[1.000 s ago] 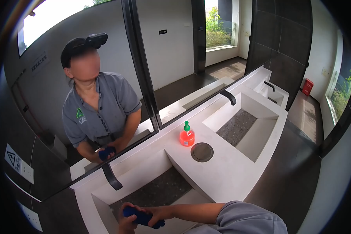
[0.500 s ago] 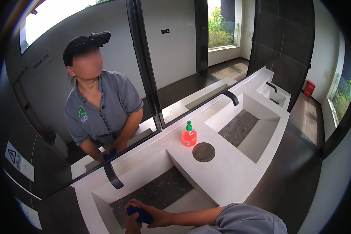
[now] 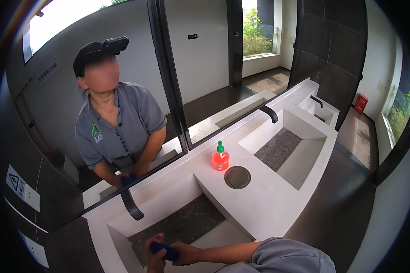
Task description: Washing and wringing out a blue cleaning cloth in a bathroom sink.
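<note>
Over the near sink basin (image 3: 214, 250), both hands grip a small, thick dark blue cloth (image 3: 166, 251), squeezed into a compact roll. My left hand (image 3: 154, 258) wraps around its left end, with some fingertips raised above it. On its right end, my right hand (image 3: 186, 254) is closed, the forearm coming in from the right. The black faucet (image 3: 133, 207) juts out from the wall side of this basin, above and left of the hands. Whether the cloth is wet cannot be made out.
A soap bottle (image 3: 220, 158) with red liquid and a green pump stands on the white counter (image 3: 259, 214), beside a round metal lid (image 3: 237, 177). Further right is a second basin (image 3: 300, 154) with its own faucet (image 3: 269, 113). The mirror (image 3: 200, 73) runs along the counter's back.
My hands have shifted their hold on the cloth. The right hand has turned and drawn toward its right end, and the cloth looks longer and narrower between them.
</note>
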`<action>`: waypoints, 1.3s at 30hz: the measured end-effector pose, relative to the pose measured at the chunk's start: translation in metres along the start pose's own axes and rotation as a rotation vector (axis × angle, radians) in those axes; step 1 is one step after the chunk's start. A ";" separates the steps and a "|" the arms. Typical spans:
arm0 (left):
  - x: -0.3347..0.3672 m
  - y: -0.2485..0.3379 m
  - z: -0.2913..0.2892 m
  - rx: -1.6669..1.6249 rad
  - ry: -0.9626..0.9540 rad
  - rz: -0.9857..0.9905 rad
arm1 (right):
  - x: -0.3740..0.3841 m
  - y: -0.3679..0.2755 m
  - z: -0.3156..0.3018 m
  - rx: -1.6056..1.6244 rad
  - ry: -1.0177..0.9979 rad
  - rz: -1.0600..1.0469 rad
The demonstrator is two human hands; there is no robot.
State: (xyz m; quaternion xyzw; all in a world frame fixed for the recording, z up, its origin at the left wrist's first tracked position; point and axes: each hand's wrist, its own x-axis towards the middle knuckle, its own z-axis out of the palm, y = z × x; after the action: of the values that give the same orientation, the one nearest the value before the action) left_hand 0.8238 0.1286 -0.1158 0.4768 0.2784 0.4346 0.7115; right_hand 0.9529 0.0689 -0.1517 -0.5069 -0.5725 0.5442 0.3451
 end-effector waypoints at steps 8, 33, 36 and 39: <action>0.005 -0.006 0.003 -0.116 0.040 -0.019 | 0.001 0.018 0.014 0.342 0.269 -0.198; 0.007 -0.004 0.044 0.384 0.295 -0.073 | 0.003 0.019 0.004 0.092 0.539 -0.250; 0.008 0.002 0.050 0.398 0.307 -0.091 | 0.004 0.017 0.006 0.178 0.552 -0.301; 0.010 -0.004 0.041 0.394 0.338 -0.113 | -0.003 0.006 -0.001 0.218 0.533 -0.315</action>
State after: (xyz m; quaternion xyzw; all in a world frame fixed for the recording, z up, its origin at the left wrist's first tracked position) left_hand 0.8636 0.1191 -0.1034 0.5104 0.4987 0.4049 0.5718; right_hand 0.9554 0.0657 -0.1574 -0.4968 -0.4717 0.3906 0.6149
